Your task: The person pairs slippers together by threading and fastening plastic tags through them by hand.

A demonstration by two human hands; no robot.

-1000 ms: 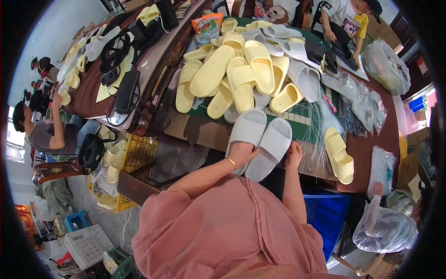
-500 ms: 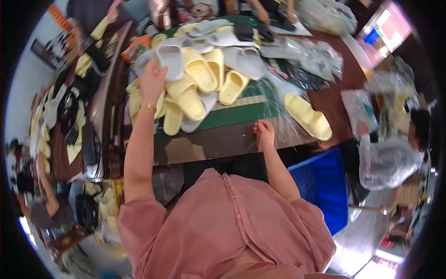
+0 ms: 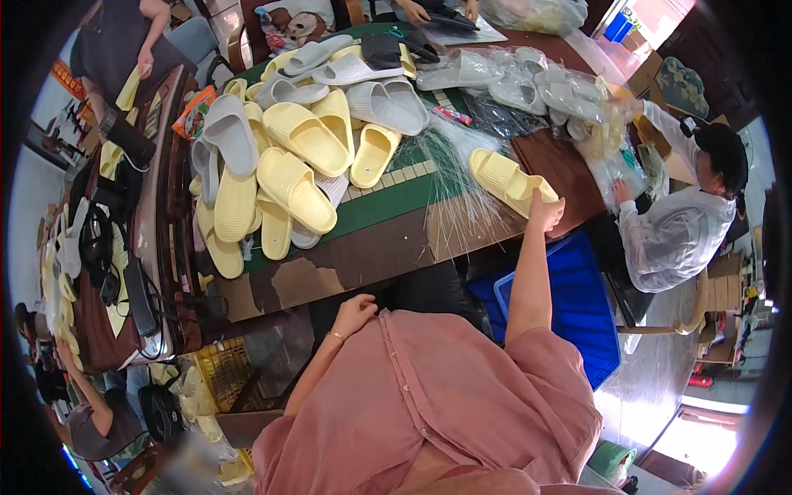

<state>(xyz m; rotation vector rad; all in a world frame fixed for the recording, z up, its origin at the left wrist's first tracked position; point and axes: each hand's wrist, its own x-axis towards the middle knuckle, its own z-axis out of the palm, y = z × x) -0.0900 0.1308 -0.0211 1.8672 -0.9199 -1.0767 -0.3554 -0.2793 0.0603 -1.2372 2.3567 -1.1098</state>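
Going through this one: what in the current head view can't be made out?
All in the head view:
Right hand: its fingertips' hold under the yellow slipper, hidden by hand and slipper.
Left hand: its palm, hidden by the hand's back.
Slipper pile: bottom layer, covered by upper slippers.
Blue bin: part blocked by the right forearm.

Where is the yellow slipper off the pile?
In the head view, the slipper is right of the pile, its near end at the right hand.
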